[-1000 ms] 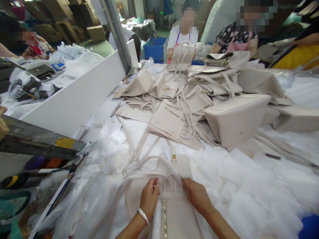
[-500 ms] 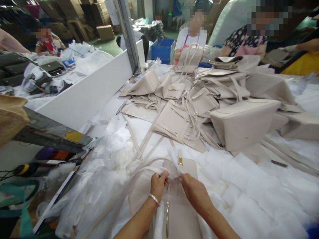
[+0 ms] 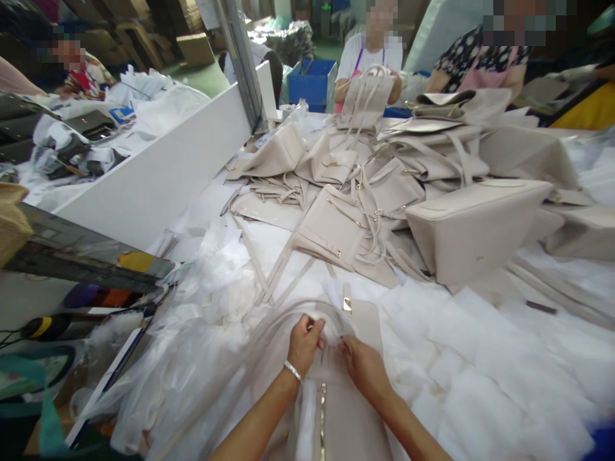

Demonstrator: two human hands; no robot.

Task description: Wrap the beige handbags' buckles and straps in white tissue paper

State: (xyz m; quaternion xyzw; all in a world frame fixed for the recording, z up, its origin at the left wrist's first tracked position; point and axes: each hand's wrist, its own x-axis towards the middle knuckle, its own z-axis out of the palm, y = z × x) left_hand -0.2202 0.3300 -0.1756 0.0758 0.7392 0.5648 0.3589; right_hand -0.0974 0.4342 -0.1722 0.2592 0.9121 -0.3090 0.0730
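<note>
A beige handbag (image 3: 355, 416) lies in front of me, with a gold zipper (image 3: 323, 419) on its near part and a gold clasp (image 3: 346, 305) on the flap at its far end. Thin white wrapping sheet (image 3: 330, 319) is bunched around the bag's handle. My left hand (image 3: 303, 346), with a silver bracelet at the wrist, pinches this sheet at the handle's left side. On the other side, my right hand (image 3: 364, 368) has thumb and fingertips closed on the sheet. What exactly lies between the fingertips is partly hidden.
Beyond the handbag is a pile of beige bags and straps (image 3: 331, 224). Stacked white sheets (image 3: 490, 371) cover the right side; clear plastic bags (image 3: 192, 371) lie left. A white partition (image 3: 168, 166) and metal post (image 3: 240, 64) stand left. Co-workers sit across the table.
My left hand has risen slightly, away from the bag. My right hand has shifted a little left and down. The camera view has tilted slightly downward.
</note>
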